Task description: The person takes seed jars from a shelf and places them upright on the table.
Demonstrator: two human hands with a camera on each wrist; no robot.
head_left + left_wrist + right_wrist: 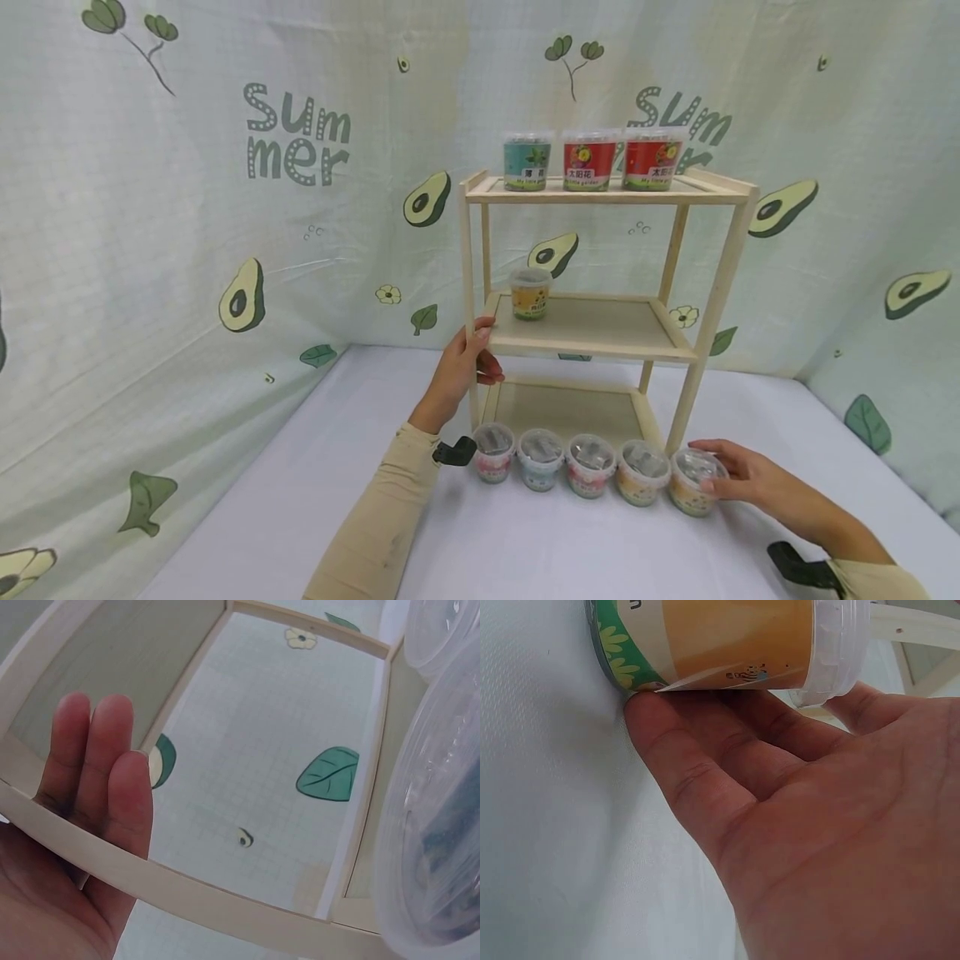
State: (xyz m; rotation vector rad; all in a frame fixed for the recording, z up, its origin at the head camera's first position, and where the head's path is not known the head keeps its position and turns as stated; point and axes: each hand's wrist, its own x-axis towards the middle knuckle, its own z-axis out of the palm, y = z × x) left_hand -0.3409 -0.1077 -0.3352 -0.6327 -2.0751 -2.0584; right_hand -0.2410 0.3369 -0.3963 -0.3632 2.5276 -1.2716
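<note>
A three-tier wooden shelf [611,346] stands on the white-covered table. My left hand [461,362] grips its front left post [217,889] at middle-board height, with fingers showing past the post in the left wrist view. In front of the shelf is a row of several lidded plastic plant-kit tubs, including a pink one [493,467] and a blue one [540,473]. My right hand [757,487] holds the orange-labelled tub [690,500] at the row's right end. Fingers [694,772] lie against its side, and its base meets the cloth in the right wrist view.
On the top board stand a teal tub [527,165] and two red tubs [588,165]. One yellow tub [530,300] sits at the left of the middle board. A printed cloth [300,250] with avocados hangs behind and at the sides.
</note>
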